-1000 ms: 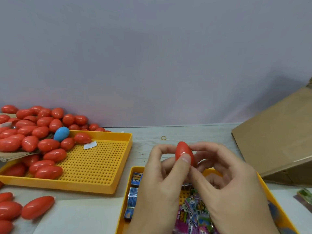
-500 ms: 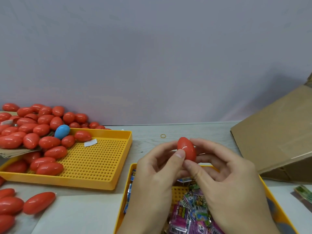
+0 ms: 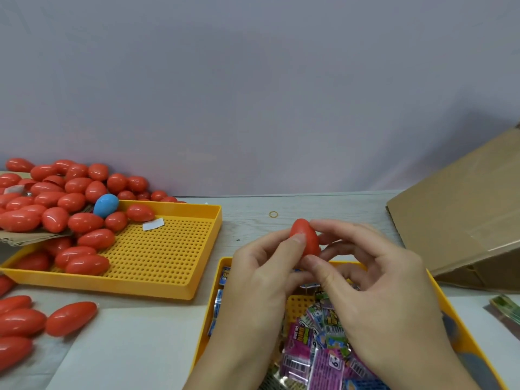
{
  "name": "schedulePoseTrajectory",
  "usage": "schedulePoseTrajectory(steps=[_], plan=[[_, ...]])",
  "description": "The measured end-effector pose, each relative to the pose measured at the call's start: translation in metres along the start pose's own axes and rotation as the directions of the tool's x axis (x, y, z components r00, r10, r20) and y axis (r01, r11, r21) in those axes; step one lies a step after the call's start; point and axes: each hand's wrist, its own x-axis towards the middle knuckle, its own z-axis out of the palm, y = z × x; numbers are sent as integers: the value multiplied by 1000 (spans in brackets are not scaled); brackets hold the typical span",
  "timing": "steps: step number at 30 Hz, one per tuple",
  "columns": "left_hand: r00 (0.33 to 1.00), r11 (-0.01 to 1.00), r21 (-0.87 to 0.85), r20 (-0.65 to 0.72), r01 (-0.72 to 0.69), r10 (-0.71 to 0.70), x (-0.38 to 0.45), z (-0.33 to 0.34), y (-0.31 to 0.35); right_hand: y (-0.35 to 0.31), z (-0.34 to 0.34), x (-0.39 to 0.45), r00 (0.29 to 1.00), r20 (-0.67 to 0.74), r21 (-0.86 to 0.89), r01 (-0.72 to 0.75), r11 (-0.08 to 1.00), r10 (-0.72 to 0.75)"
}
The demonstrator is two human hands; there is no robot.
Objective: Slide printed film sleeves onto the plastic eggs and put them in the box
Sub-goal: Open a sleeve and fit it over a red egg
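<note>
Both hands have lowered the red egg [image 3: 305, 239] slightly toward frame centre: left hand [image 3: 261, 280] and right hand [image 3: 374, 291] pinch it above the sleeve tray [image 3: 450, 302]. No sleeve visibly covers it; the smooth shell could slip before reaching the box [image 3: 461, 209].

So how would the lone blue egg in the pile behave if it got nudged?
The blue egg looks glossy and rounded, so it would probably roll or slip. It rests on the red eggs at the yellow tray rim, so it could tumble in. Probably light plastic.
</note>
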Motion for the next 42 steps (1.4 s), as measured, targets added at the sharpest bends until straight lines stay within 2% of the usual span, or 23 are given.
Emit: schedulePoseTrajectory(steps=[3,9,16,20,26,32,42], plan=[[1000,1000,18,7,4,-4,-2,2,2,-1,0,0,1000,6,-22,24,999,-24],[992,994,-72,-96,79,-86,-2,3,3,-2,-2,-1,1000,14,-40,21,999,-20],[992,983,-153,-58,103,-113,-5,1,3,-8,-4,-1,999,30,-158,15,987,-11],[996,993,-84,-23,84,-86,-4,1,4,-11,-3,-2,999,19,-180,31,983,-28],[990,981,-176,-94,83,-100,-4,1,6,-10,-3,-2,999,-40,-187,-1,982,-6],[989,958,-263,-56,117,-136,-5,3,9,-9,-4,-2,999,-48,-198,-13,980,3],[994,977,-183,11,108,-108,-6,-1,7,-11,-3,-1,999,-21,-245,34,969,-40]])
